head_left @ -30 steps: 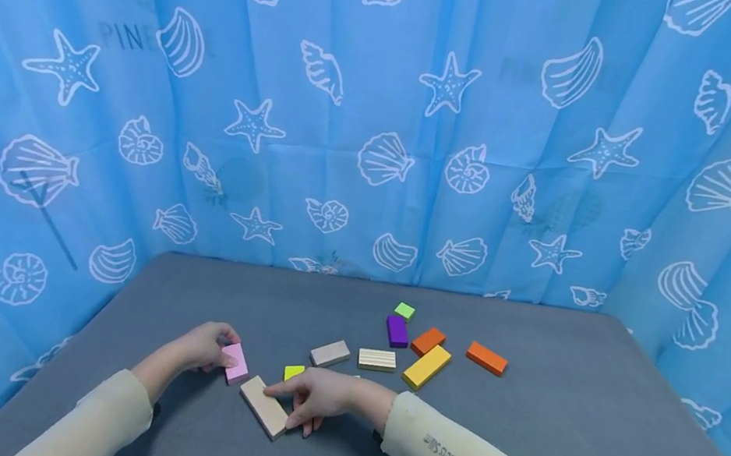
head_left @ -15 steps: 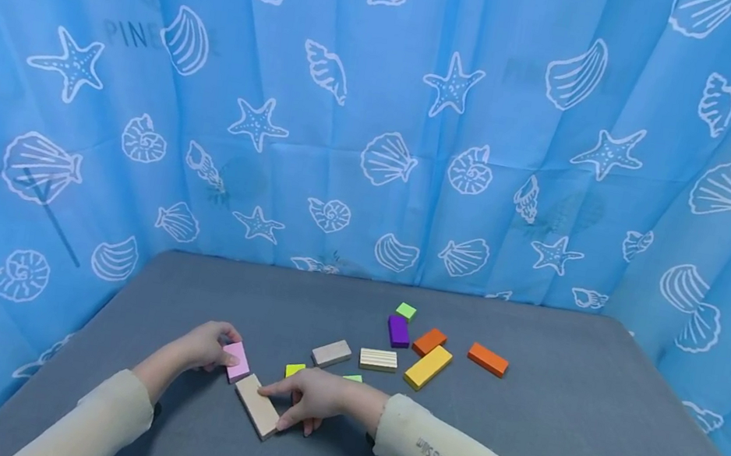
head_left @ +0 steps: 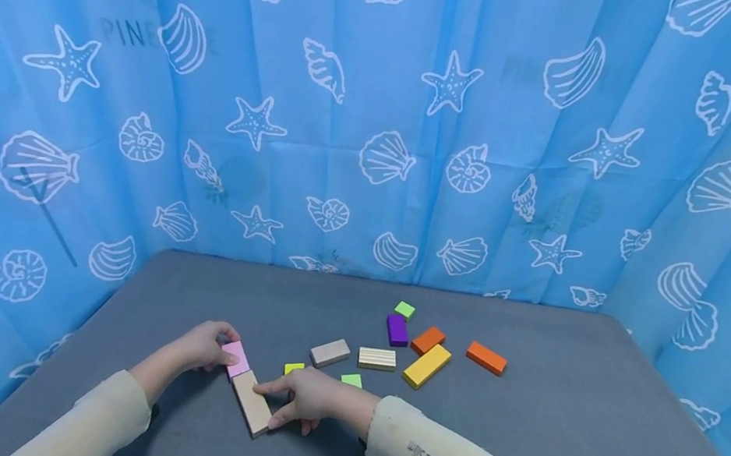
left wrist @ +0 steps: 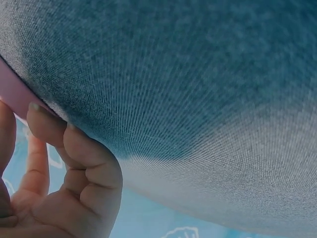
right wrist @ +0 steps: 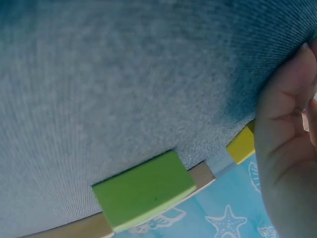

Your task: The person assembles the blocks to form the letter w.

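Note:
In the head view, my left hand [head_left: 206,346] pinches a small pink block [head_left: 236,356] on the grey tabletop, thumb on its right side. The left wrist view shows the fingertips at the edge of the same pink block [left wrist: 19,94]. End to end with it lies a longer plain wooden block [head_left: 251,405], slanting toward the near edge. My right hand [head_left: 314,395] holds this wooden block, index fingertip at its far right edge and thumb at its near right corner. The right wrist view shows my right hand [right wrist: 287,148] at the side, its fingertips mostly hidden.
Close behind the right hand sit a yellow block [head_left: 293,368] and a light green block [head_left: 352,380]. Farther back lie a greyish block [head_left: 330,352], a striped block [head_left: 377,359], an amber block [head_left: 427,366], a purple block [head_left: 397,330] and several others. A blue curtain [head_left: 384,105] hangs behind.
My right hand has shifted left with the wooden block, which has turned slightly and closed up against the near end of the pink block. The left hand and pink block have hardly moved.

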`<state>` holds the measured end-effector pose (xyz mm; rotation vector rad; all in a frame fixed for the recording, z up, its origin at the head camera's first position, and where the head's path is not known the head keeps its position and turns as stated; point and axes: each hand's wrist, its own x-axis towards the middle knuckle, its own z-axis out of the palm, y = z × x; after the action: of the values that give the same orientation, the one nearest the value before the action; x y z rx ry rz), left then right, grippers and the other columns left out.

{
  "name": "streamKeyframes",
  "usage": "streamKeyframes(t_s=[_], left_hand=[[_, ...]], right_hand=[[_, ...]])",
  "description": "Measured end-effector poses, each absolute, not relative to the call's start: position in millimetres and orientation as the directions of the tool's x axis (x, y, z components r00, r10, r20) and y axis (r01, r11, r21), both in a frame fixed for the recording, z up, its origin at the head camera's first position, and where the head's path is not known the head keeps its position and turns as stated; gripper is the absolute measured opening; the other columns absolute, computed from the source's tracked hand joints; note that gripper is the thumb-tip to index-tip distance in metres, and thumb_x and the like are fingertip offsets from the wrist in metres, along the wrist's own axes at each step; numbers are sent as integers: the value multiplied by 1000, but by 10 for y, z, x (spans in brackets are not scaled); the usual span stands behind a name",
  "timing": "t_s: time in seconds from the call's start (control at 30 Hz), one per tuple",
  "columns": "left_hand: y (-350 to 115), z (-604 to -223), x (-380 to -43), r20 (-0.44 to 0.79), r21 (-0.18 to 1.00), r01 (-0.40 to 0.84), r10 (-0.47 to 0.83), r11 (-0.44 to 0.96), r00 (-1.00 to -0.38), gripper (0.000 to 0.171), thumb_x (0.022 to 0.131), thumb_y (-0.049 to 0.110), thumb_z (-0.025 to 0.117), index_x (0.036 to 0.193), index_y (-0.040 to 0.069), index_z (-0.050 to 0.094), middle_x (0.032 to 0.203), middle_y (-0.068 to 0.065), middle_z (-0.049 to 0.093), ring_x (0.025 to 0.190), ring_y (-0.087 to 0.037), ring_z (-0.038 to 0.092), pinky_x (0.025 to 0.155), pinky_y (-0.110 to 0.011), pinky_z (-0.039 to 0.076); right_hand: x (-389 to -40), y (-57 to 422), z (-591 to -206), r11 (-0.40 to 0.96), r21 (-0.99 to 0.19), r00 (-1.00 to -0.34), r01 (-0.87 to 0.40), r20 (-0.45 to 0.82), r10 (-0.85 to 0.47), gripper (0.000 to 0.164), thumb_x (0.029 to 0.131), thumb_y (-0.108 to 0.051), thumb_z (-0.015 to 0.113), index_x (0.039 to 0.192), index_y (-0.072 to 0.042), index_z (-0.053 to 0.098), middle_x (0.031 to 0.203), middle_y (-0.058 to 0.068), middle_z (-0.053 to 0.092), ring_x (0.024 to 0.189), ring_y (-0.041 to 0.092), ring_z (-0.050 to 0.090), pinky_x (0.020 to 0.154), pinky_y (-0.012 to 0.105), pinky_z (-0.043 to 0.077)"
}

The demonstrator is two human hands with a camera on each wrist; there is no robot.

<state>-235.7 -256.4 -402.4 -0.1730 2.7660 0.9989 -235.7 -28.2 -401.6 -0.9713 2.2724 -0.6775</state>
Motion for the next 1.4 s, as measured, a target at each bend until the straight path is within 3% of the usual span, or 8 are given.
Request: streamKeyframes(t_s=[0.43, 0.57, 0.67, 0.77, 1.0, 1.13, 1.23, 1.4], left_hand=[[-2572, -4029, -2324, -170, 638, -106, 6, 763, -985, 34, 85, 5, 74, 114, -6, 60, 88, -11, 56, 64, -20, 53, 60, -34, 46], [-2577, -4040, -2303, -157, 630, -90, 13, 772, -988, 37, 85, 8, 74, 117, -6, 60, 88, -10, 57, 65, -19, 54, 59, -33, 46], [-2583, -4042, -2269, -138, 619, -83, 4, 781, -990, 41, 86, 10, 73, 120, -7, 59, 91, -11, 59, 69, -19, 56, 61, -35, 49], [-2587, -4037, -2224, -101, 587, -58, 3, 807, -995, 43, 87, 13, 73, 120, -9, 58, 95, -13, 61, 76, -21, 58, 66, -39, 50], [-2566, -4046, -2128, -36, 522, 32, 60, 852, -998, 44, 86, 15, 73, 123, -6, 60, 102, -15, 64, 87, -26, 59, 75, -45, 50], [-2546, -4058, -2116, -25, 489, 44, 64, 871, -998, 44, 86, 13, 74, 123, -6, 62, 109, -19, 65, 99, -32, 61, 84, -51, 48], [-2532, -4061, -2121, -29, 477, 34, 54, 878, -998, 43, 86, 13, 74, 123, -6, 62, 109, -19, 64, 102, -34, 60, 86, -52, 47], [-2524, -4053, -2127, -25, 491, 27, 45, 871, -999, 43, 85, 12, 75, 122, -7, 62, 106, -17, 63, 99, -32, 59, 85, -51, 47]], right_hand=[[-2341, -285, -4008, 621, -636, -587, -458, -308, -749, 57, 85, -19, 76, 137, -31, 57, 125, 1, 60, 40, 10, 51, 44, 25, 47], [-2365, -247, -4000, 594, -686, -564, -421, -315, -763, 59, 86, -17, 75, 140, -27, 55, 95, 4, 64, 42, 11, 50, 44, 25, 46], [-2381, -216, -3986, 567, -732, -545, -377, -319, -775, 60, 86, -13, 74, 142, -23, 53, 70, 5, 55, 44, 13, 51, 45, 25, 45], [-2381, -206, -3977, 549, -747, -538, -376, -306, -785, 58, 87, -11, 73, 141, -21, 54, 65, 5, 52, 44, 13, 52, 45, 25, 45], [-2347, -226, -3975, 567, -698, -562, -437, -280, -778, 54, 86, -13, 74, 137, -22, 59, 73, 4, 55, 42, 11, 50, 45, 25, 46], [-2349, -232, -3985, 574, -686, -565, -447, -281, -776, 55, 86, -14, 74, 137, -24, 58, 99, 1, 67, 41, 11, 50, 44, 24, 46], [-2357, -233, -3999, 573, -681, -563, -457, -278, -779, 55, 86, -15, 74, 137, -25, 58, 118, -4, 64, 40, 10, 50, 44, 24, 46], [-2356, -238, -4014, 569, -678, -568, -465, -264, -780, 55, 85, -15, 75, 137, -24, 58, 121, -5, 63, 40, 10, 49, 44, 23, 46]])
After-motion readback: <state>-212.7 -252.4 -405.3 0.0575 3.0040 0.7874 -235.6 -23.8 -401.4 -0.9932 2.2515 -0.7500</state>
